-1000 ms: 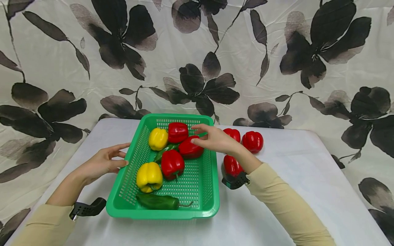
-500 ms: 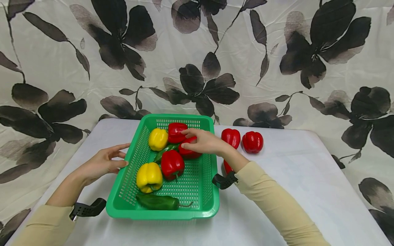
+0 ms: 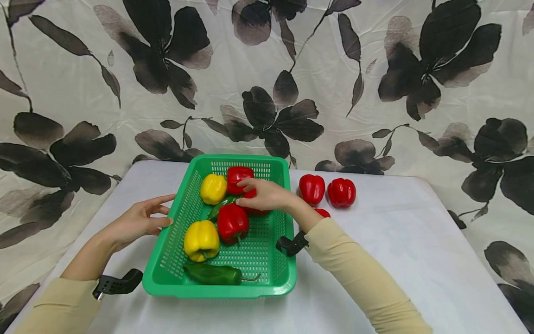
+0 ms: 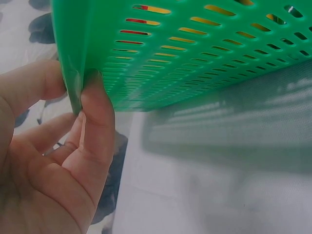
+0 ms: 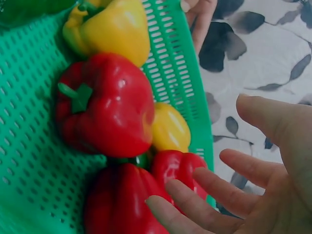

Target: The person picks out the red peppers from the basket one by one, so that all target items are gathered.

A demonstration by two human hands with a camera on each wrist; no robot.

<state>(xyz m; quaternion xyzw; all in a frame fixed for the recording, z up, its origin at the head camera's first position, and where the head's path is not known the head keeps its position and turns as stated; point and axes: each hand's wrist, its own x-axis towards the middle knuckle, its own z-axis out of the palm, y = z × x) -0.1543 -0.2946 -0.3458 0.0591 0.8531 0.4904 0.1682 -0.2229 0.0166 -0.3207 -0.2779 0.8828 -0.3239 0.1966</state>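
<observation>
A green plastic basket holds bell peppers and long green peppers. My left hand pinches its left rim between thumb and fingers, as the left wrist view shows. Over the basket's far right part is my right hand, fingers spread and nothing in them. It hovers close over a red bell pepper, partly hiding it in the head view. Another red pepper sits behind, beside a yellow one. A red pepper with a green stem lies nearer, next to a yellow pepper.
One long green pepper lies along the basket's near side; another is wedged between the bell peppers. On the white table, right of the basket, are red bell peppers, one mostly hidden by my right arm. A floral cloth hangs behind.
My right hand has moved left, further over the basket, across the red peppers. More of the red peppers on the table's far side now shows. My left hand has stayed at the rim.
</observation>
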